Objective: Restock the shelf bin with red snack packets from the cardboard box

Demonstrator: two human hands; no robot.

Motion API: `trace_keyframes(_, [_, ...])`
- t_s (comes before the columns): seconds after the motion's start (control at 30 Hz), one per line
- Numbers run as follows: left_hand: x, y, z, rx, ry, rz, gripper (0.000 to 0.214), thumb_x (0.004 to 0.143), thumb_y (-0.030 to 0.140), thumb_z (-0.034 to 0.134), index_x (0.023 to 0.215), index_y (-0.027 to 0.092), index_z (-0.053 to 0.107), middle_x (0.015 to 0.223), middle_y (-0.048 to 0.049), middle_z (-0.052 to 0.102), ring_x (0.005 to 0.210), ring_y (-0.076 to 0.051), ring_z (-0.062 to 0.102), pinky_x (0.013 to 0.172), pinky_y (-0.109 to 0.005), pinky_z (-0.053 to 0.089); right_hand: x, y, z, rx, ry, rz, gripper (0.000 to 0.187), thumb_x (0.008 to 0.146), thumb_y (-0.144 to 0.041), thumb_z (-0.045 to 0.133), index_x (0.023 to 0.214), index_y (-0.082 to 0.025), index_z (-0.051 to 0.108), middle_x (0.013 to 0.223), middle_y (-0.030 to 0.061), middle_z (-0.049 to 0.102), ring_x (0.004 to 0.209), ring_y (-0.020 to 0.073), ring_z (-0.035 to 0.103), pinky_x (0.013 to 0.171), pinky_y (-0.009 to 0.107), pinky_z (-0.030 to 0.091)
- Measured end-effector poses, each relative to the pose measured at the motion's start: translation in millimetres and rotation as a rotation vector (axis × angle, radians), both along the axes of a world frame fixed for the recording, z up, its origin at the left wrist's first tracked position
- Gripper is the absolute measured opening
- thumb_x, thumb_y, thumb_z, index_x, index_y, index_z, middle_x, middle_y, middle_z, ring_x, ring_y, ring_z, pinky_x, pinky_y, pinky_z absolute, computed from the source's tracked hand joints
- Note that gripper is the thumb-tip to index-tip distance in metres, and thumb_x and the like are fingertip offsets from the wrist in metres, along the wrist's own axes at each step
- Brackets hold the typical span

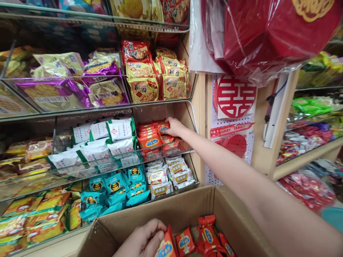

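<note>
My right hand (pixel 173 127) reaches into a shelf compartment, its fingers closed on a small red snack packet (pixel 162 127) on top of the others. Beside it, more red packets (pixel 150 137) stand stacked in rows behind a clear front panel. Low in the view, my left hand (pixel 148 238) grips another red packet (pixel 166 246) between thumb and fingers, over an open cardboard box (pixel 128 220). Several loose red packets (pixel 185 242) lie inside the box.
White-and-green packets (pixel 99 150) fill the compartment to the left. Teal packets (pixel 112 191) and white-and-gold packets (pixel 158 176) sit below. A wooden upright (pixel 199 107) borders the shelf. Red bags in plastic (pixel 268 35) hang at upper right.
</note>
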State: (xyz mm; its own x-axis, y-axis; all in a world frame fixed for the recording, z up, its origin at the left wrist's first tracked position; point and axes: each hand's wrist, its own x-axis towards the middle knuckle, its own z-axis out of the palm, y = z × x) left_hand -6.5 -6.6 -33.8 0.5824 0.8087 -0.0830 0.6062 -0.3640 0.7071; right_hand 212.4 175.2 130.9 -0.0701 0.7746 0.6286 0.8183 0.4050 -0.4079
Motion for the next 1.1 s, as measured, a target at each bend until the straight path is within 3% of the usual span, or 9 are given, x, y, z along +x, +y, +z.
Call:
trace_keyframes(0.13, [-0.9, 5.8, 1.9, -0.039, -0.318, 0.155, 0.035, 0.084, 0.048, 0.04, 0.103, 0.02, 0.047, 0.091, -0.0025, 0.058, 0.084, -0.017, 0.053, 0.073, -0.024, 0.042, -2.6, -30.4, 9.7, 0.202, 0.142, -0.021, 0.032, 0.086, -0.033, 0.04, 0.108, -0.011, 0.047, 0.114, 0.0143, 0.048, 0.108, 0.0207, 0.044, 0.091, 0.034, 0.035])
trace_keyframes(0.27, [-2.3, 7.9, 6.7, -0.047, -0.637, 0.28, 0.037, 0.081, 0.047, 0.049, 0.104, 0.02, 0.04, 0.069, 0.0038, 0.056, 0.061, -0.011, 0.051, 0.057, -0.022, 0.041, -20.4, -103.6, -28.1, 0.354, 0.235, 0.389, 0.022, 0.089, -0.029, 0.034, 0.095, -0.017, 0.052, 0.095, 0.0057, 0.055, 0.089, 0.0143, 0.052, 0.079, 0.03, 0.041])
trace_keyframes(0.33, [-2.5, 6.2, 10.6, -0.008, -0.761, 0.315, 0.036, 0.079, 0.043, 0.053, 0.104, 0.021, 0.039, 0.065, 0.0058, 0.055, 0.056, -0.01, 0.05, 0.053, -0.02, 0.04, -30.3, -140.4, -68.3, 0.149, 0.173, 0.585, 0.019, 0.085, -0.031, 0.042, 0.09, -0.017, 0.054, 0.088, 0.004, 0.057, 0.081, 0.0135, 0.053, 0.074, 0.029, 0.043])
trace_keyframes(0.47, [-1.7, 1.5, 15.7, -0.017, -0.852, 0.283, 0.035, 0.078, 0.038, 0.057, 0.104, 0.021, 0.039, 0.065, 0.0054, 0.056, 0.056, -0.01, 0.053, 0.054, -0.022, 0.043, -41.9, -175.3, -139.5, -0.494, 0.413, 0.728, 0.052, 0.073, -0.04, 0.06, 0.116, -0.018, 0.041, 0.099, 0.0083, 0.056, 0.082, 0.0157, 0.056, 0.068, 0.031, 0.047])
trace_keyframes(0.6, [0.0, -1.1, 14.6, -0.07, -0.869, 0.229, 0.039, 0.076, 0.032, 0.06, 0.107, 0.022, 0.039, 0.076, 0.003, 0.058, 0.065, -0.012, 0.057, 0.06, -0.024, 0.047, -44.7, -168.8, -156.3, -0.807, 0.67, 0.818, 0.038, 0.072, -0.041, 0.06, 0.097, -0.016, 0.048, 0.075, 0.0014, 0.057, 0.06, 0.0107, 0.054, 0.059, 0.028, 0.047])
trace_keyframes(0.8, [-1.5, -2.5, 10.4, -0.042, -0.698, 0.246, 0.029, 0.071, 0.027, 0.066, 0.095, 0.02, 0.051, 0.08, 0.0012, 0.058, 0.074, -0.013, 0.055, 0.068, -0.024, 0.046, -40.1, -163.8, -149.7, -0.565, 0.557, 0.803, 0.024, 0.074, -0.036, 0.059, 0.088, -0.016, 0.054, 0.084, 0.0014, 0.056, 0.073, 0.0111, 0.052, 0.067, 0.025, 0.043])
trace_keyframes(0.9, [-3.3, -3.1, 9.0, -0.011, -0.701, 0.256, 0.044, 0.073, 0.035, 0.063, 0.112, 0.024, 0.044, 0.093, -0.0006, 0.057, 0.084, -0.016, 0.054, 0.073, -0.024, 0.044, -33.3, -163.9, -138.2, -0.444, 0.474, 0.767, 0.019, 0.076, -0.034, 0.057, 0.083, -0.016, 0.056, 0.075, 0.0, 0.054, 0.067, 0.0105, 0.05, 0.063, 0.025, 0.042])
trace_keyframes(1.0, [-5.3, -1.4, 3.0, -0.058, -0.666, 0.28, 0.046, 0.084, 0.051, 0.037, 0.124, 0.029, 0.031, 0.099, -0.0017, 0.054, 0.067, -0.013, 0.054, 0.051, -0.022, 0.041, -20.4, -154.5, -106.2, -0.059, 0.574, 0.633, 0.019, 0.078, -0.032, 0.055, 0.091, -0.019, 0.051, 0.08, 0.0008, 0.054, 0.071, 0.0117, 0.052, 0.066, 0.026, 0.044])
trace_keyframes(1.1, [-6.0, 1.2, -11.4, -0.152, -0.331, 0.169, 0.043, 0.085, 0.052, 0.031, 0.115, 0.024, 0.044, 0.086, -0.0007, 0.056, 0.064, -0.014, 0.054, 0.052, -0.023, 0.041, -4.0, -129.1, -59.8, 0.394, 0.635, 0.412, 0.024, 0.08, -0.025, 0.051, 0.102, -0.021, 0.042, 0.093, 0.0033, 0.053, 0.083, 0.0132, 0.053, 0.075, 0.028, 0.044])
